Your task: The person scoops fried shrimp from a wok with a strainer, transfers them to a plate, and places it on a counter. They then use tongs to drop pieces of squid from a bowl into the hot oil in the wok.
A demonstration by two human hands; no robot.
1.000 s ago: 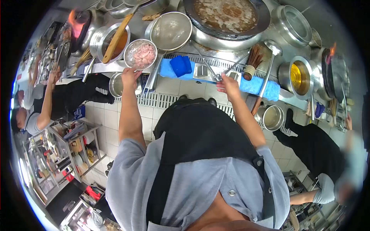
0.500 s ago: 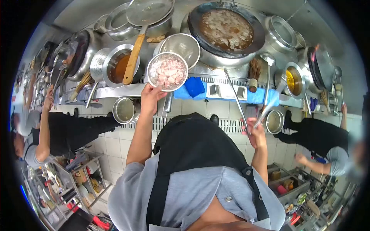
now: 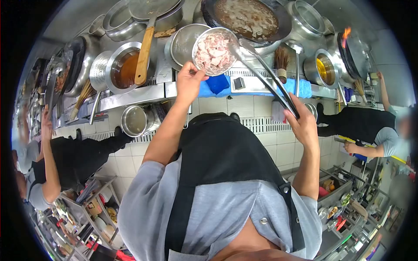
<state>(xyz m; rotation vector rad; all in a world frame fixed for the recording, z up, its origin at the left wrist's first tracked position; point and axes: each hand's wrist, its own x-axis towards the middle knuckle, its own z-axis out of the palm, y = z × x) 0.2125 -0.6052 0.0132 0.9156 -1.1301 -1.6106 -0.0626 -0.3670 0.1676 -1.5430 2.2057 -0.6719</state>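
My left hand is closed on the near rim of a metal bowl holding pale pink pieces of raw meat. Metal tongs are gripped in my right hand, their far ends at the bowl's right side. Whether the tips touch the meat is unclear. Just beyond the bowl, to the right, a large dark wok holds bubbling brown liquid. Partly behind the bowl on its left is an empty metal colander.
Along the counter are a pot of brown sauce, a wooden-handled strainer, a blue cloth, a bamboo brush, a ladle and a pot of yellow oil. Flame rises at a right-hand wok. People stand at both sides.
The bowl of meat has moved right, closer to the wok. My right hand has come up and forward, bringing the tongs to the bowl. The view has shifted, and flame at the right wok is larger.
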